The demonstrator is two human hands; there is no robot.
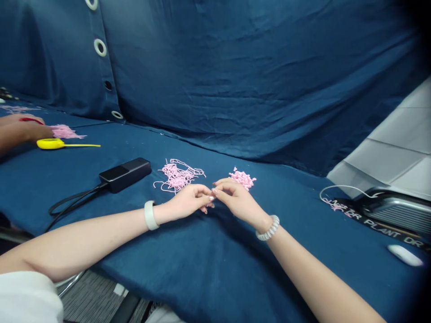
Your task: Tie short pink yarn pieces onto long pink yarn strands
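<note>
My left hand (188,201) and my right hand (235,197) meet at the fingertips over the blue cloth (202,255). Thumb and fingers of each are pinched together, and whatever lies between them is too small or hidden to make out. Just beyond my left hand is a loose tangle of pink yarn strands (178,175). A small heap of short pink yarn pieces (243,177) lies right behind my right hand, partly covered by it.
A black power bank (125,174) with a cable lies left of the yarn. Farther left are a yellow tape measure (50,143) and another person's hand (30,128) beside pink strands (65,131). At right sit a white mouse (404,255) and a dark device (397,211). A blue curtain (235,80) hangs behind.
</note>
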